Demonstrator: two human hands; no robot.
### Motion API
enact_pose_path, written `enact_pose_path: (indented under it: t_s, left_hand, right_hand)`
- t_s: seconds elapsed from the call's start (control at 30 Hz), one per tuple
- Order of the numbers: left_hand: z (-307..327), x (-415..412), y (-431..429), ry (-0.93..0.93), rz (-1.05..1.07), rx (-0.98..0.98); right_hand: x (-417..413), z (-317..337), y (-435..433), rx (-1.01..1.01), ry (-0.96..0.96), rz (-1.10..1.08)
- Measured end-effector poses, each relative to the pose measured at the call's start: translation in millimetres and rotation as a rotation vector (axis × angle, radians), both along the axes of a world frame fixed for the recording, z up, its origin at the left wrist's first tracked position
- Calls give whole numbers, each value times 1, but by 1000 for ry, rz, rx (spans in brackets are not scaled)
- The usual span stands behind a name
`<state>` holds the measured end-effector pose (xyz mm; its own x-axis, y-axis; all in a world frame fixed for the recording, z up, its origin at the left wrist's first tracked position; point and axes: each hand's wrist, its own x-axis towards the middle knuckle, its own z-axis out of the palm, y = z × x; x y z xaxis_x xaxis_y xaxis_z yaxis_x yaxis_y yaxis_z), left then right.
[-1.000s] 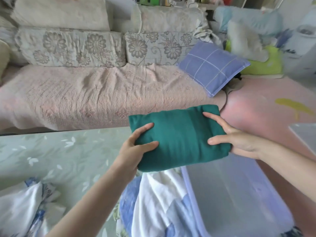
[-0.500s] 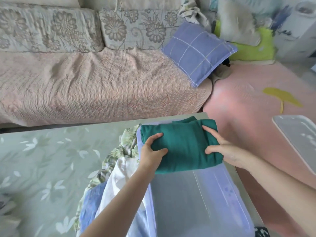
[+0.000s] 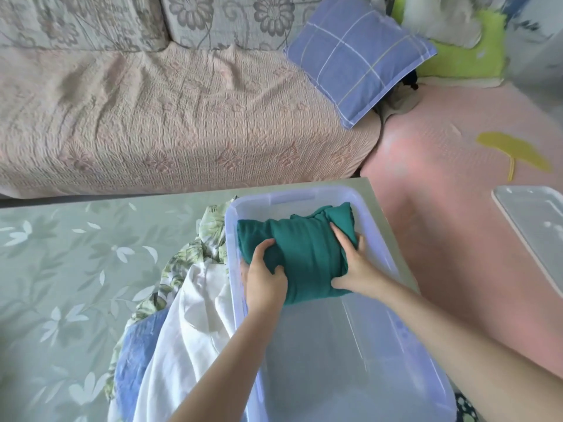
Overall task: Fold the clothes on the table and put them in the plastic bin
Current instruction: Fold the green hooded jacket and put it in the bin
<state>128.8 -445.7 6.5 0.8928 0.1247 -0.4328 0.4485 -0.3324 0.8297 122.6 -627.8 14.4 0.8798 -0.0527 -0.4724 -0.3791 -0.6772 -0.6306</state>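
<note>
Head view: both hands (image 3: 265,280) seemingly press folded green garment (image 3: 304,248) inside plastic bin (image 3: 350,345).

The folded garment (image 3: 300,254) is plain deep teal. The bin (image 3: 377,205) is translucent, tinged lilac at the rim. The tablecloth (image 3: 76,263) is pale sage with white leaf-and-flower prints. Beside the bin lies a white cloth (image 3: 189,324), a blue one (image 3: 134,354), and a cream piece (image 3: 210,229) with green leaves. The sofa cover (image 3: 167,117) is dusty pink — its cushions (image 3: 219,19) grey-flowered on off-white. The pillow (image 3: 356,62) is periwinkle with pale checks. The floor (image 3: 441,184) is pink, with a yellow leaf shape (image 3: 511,152).
</note>
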Motion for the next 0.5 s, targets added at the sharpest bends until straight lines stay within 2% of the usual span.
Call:
enact_pose_path:
  t_s: [0.1,0.27,0.33,0.4,0.43,0.5]
  left_hand:
    - [-14,1,-6,24,-36,86]
    - [-37,0,-9,126,-143,235]
    - [-37,-4,-8,69,-291,433]
    - [-37,-11,-5,105,-353,436]
    - [-35,-16,-3,79,-434,575]
    - [-31,-24,7,-119,-608,971]
  right_hand:
    - [2,-19,-1,-16,25,-24]
    - [9,-29,-4,-171,116,82]
    - [10,-28,-1,-229,179,129]
    - [10,-28,6,-369,183,185]
    - [10,-26,10,-477,185,208]
    - [3,-23,19,-777,148,267]
